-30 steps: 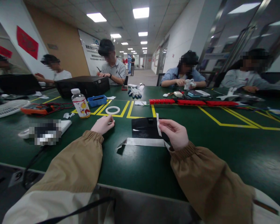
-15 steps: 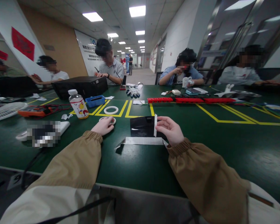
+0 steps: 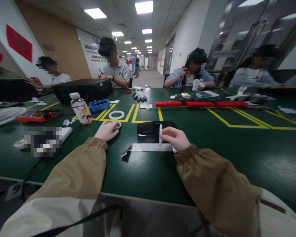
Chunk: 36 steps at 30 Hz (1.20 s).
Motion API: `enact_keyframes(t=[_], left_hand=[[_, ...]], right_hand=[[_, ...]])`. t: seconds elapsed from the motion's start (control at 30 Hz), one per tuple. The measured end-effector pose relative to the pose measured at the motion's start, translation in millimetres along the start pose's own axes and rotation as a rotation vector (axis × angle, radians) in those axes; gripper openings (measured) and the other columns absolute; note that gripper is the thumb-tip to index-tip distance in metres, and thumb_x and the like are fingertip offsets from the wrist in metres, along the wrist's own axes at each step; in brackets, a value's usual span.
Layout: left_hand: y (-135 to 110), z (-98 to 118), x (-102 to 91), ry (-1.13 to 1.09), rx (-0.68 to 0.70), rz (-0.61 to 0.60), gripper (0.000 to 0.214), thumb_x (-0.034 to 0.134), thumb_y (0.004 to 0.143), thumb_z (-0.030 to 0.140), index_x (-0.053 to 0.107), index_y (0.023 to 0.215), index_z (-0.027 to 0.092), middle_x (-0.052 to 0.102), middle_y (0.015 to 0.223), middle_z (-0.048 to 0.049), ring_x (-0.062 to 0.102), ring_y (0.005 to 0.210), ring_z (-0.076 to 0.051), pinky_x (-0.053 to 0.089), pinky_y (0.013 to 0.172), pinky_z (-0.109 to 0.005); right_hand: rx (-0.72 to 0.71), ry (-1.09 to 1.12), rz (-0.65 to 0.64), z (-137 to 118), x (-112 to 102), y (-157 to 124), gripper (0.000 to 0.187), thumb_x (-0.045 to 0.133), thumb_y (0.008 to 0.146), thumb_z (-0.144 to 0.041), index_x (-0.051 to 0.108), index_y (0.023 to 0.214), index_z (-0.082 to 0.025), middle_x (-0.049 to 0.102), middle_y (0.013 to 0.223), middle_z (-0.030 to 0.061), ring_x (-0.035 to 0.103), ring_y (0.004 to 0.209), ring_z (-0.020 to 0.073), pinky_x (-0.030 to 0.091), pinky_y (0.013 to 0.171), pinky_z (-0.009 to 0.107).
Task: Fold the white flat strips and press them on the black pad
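Observation:
My right hand (image 3: 175,137) pinches a short white strip of tape (image 3: 160,132) upright, just over a flat black panel (image 3: 151,130) lying on the green table (image 3: 143,174). A long white strip (image 3: 150,147) runs along the panel's near edge. My left hand (image 3: 106,130) rests curled on the table to the left, covering a small white tape roll (image 3: 118,124) whose edge shows past the fingers. A second white tape ring (image 3: 116,115) lies farther back inside the yellow lines.
A labelled bottle (image 3: 80,108), blue tray (image 3: 99,105), black box (image 3: 82,89) and orange meter (image 3: 32,116) stand at the left. Red strips (image 3: 202,104) and white gloves (image 3: 140,95) lie farther back. Several people sit around the table's far side.
My right hand with the short strip has come down and a little left, closer to the black panel. My left hand has settled over the small tape roll.

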State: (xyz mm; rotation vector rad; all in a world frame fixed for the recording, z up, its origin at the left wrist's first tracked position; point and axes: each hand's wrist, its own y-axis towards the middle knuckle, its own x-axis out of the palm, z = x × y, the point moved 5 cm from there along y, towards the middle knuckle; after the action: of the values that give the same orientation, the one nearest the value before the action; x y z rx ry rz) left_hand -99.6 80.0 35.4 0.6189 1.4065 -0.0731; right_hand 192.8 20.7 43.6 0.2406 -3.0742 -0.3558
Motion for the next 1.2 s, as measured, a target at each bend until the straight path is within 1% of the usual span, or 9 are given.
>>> enact_keyframes(t=[0.17,0.27,0.3,0.37,0.47,0.57,0.7,0.87,1.2], left_hand=[[-1,-2,-4.7,0.041,-0.034,0.088,0.015,0.046,0.078,0.027,0.058,0.084,0.020,0.063,0.098,-0.0065,0.056,0.094,-0.024,0.031,0.087,-0.038],[-2,12,-13.7,-0.058,-0.062,0.150,0.023,0.044,0.083,0.033,0.061,0.080,0.019,0.061,0.098,-0.0065,0.054,0.094,-0.023,0.034,0.085,-0.036],[-2,21,-15.5,-0.133,-0.048,0.133,0.026,0.042,0.084,0.036,0.061,0.080,0.018,0.061,0.094,-0.0059,0.055,0.091,-0.021,0.036,0.082,-0.033],[-2,47,-15.3,-0.296,0.029,0.026,0.034,0.038,0.087,0.041,0.062,0.078,0.018,0.061,0.083,-0.0039,0.055,0.078,-0.018,0.039,0.074,-0.029],[-5,87,-11.5,-0.377,0.187,-0.115,0.034,0.049,0.082,0.048,0.061,0.073,0.017,0.059,0.076,-0.0009,0.053,0.068,-0.014,0.037,0.069,-0.027],[-7,107,-4.9,-0.398,0.267,-0.162,0.037,0.059,0.074,0.052,0.057,0.066,0.016,0.055,0.069,0.0010,0.050,0.064,-0.013,0.035,0.066,-0.026],[-8,107,3.6,-0.591,0.193,-0.246,0.036,0.057,0.075,0.050,0.056,0.067,0.015,0.052,0.064,0.0018,0.048,0.061,-0.013,0.035,0.059,-0.023],[-13,111,3.1,-0.835,0.113,-0.363,0.031,0.051,0.082,0.043,0.062,0.087,0.015,0.059,0.073,0.0001,0.051,0.064,-0.013,0.039,0.059,-0.023],[-13,115,2.2,-0.867,0.090,-0.384,0.032,0.050,0.083,0.042,0.062,0.093,0.015,0.058,0.076,-0.0007,0.050,0.063,-0.012,0.040,0.056,-0.021]], right_hand=[[-0.017,-0.020,-0.009,1,2,0,0.031,0.077,0.052,-0.035,0.059,0.066,-0.015,0.062,0.064,0.0010,0.059,0.059,0.0136,0.051,0.060,0.028],[-0.018,-0.018,-0.018,3,4,0,0.030,0.077,0.053,-0.034,0.058,0.066,-0.015,0.061,0.064,0.0007,0.059,0.059,0.0132,0.050,0.060,0.027],[-0.024,-0.020,-0.027,3,5,-1,0.029,0.076,0.054,-0.033,0.057,0.067,-0.015,0.061,0.064,0.0006,0.059,0.059,0.0132,0.050,0.060,0.027],[-0.048,-0.034,-0.054,3,6,-1,0.027,0.075,0.056,-0.031,0.056,0.068,-0.015,0.061,0.065,0.0006,0.059,0.060,0.0131,0.050,0.061,0.027],[-0.090,-0.102,-0.109,4,9,-2,0.025,0.073,0.059,-0.028,0.055,0.071,-0.015,0.060,0.067,0.0004,0.058,0.062,0.0126,0.049,0.062,0.027],[-0.128,-0.191,-0.177,5,12,-3,0.023,0.071,0.062,-0.025,0.054,0.074,-0.015,0.059,0.070,0.0001,0.058,0.063,0.0123,0.049,0.062,0.027],[-0.148,-0.236,-0.229,7,18,-5,0.022,0.068,0.064,-0.023,0.053,0.077,-0.014,0.058,0.072,0.0003,0.059,0.065,0.0131,0.049,0.064,0.028],[-0.164,-0.217,-0.234,8,22,-5,0.024,0.067,0.064,-0.021,0.052,0.082,-0.014,0.058,0.078,0.0017,0.060,0.071,0.0145,0.050,0.067,0.030],[-0.185,-0.232,-0.229,14,28,-3,0.026,0.066,0.064,-0.021,0.053,0.085,-0.014,0.060,0.080,0.0026,0.062,0.073,0.0165,0.051,0.067,0.031]])
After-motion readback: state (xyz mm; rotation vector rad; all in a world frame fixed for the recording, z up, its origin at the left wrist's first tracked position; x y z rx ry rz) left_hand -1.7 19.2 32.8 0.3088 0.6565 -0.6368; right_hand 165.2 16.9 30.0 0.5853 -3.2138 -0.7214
